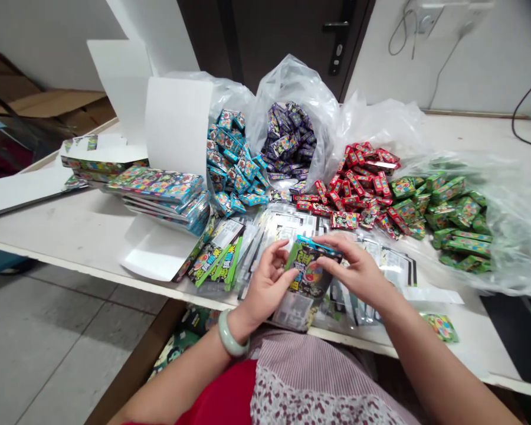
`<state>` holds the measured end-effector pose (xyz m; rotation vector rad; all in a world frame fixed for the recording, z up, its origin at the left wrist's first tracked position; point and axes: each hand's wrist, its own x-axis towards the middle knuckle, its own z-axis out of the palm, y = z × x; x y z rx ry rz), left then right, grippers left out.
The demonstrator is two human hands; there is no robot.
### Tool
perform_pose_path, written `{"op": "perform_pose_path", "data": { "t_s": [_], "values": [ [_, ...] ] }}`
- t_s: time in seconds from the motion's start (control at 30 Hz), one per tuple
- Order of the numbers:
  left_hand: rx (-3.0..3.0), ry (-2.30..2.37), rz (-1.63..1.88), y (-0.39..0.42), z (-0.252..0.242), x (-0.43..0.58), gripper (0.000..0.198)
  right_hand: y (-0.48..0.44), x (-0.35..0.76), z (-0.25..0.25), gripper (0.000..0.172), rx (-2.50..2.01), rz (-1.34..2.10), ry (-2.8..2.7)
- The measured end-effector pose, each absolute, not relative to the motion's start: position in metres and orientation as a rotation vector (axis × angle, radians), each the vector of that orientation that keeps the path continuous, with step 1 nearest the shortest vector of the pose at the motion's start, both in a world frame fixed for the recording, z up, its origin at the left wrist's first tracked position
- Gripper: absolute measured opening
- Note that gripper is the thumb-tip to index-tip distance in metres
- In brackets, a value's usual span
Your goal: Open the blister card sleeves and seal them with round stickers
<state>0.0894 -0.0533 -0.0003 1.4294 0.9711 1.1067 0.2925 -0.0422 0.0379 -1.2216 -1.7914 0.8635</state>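
My left hand [268, 283] and my right hand [358, 271] hold a colourful printed plastic packet [307, 277] by its edges above the table. A jade bangle [232, 333] circles my left wrist. Beneath my hands lies a spread of flat packets with clear and silver backs [283, 227]. Beyond them, small boxed sweets lie heaped by colour: blue [234, 159], purple [287, 141], red [354, 186] and green [446, 206], each on or in clear plastic bags [298, 88]. Printed packets [215, 262] lie fanned out left of my hands.
Stacked packets [163, 198] rest on a white table [66, 221], beside an open white carton [177, 124]. A loose green packet [441, 326] lies near the front edge. Behind stand a dark door [283, 35] and a wall with cables [526, 112]; flattened cardboard [48, 103] lies left.
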Motion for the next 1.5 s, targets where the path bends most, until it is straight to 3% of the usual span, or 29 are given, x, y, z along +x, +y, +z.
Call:
{"op": "perform_pose_path", "data": {
  "t_s": [0.4, 0.6, 0.87, 1.0, 1.13, 1.3, 1.4, 1.5],
  "values": [
    [1.37, 0.911, 0.956, -0.08, -0.024, 0.069, 0.059, -0.053, 0.288, 0.033, 0.023, -1.162, 1.018, -2.107],
    [1.441, 0.908, 0.915, -0.068, -0.013, 0.064, 0.054, -0.053, 0.278, 0.028, 0.033, -1.165, 0.865, -2.062],
    [1.514, 0.881, 0.771, -0.067, 0.001, 0.057, 0.041, -0.063, 0.265, 0.019, 0.014, -1.197, 0.903, -1.976],
    [1.511, 0.873, 0.775, -0.069, -0.004, 0.055, 0.043, -0.068, 0.27, 0.018, 0.019, -1.197, 0.87, -1.99],
    [1.463, 0.875, 0.864, -0.064, -0.011, 0.052, 0.047, -0.078, 0.279, 0.008, 0.036, -1.259, 0.712, -1.654],
    [1.43, 0.842, 0.917, -0.063, -0.018, 0.056, 0.048, -0.093, 0.27, -0.014, 0.026, -1.261, 0.988, -1.226],
    [1.438, 0.845, 1.053, -0.062, -0.014, 0.061, 0.038, -0.092, 0.261, -0.018, 0.026, -1.291, 0.928, -1.175],
    [1.46, 0.96, 1.223, -0.056, -0.006, 0.067, 0.013, -0.085, 0.262, -0.012, 0.018, -1.26, 0.875, -1.372]
  ]
}}
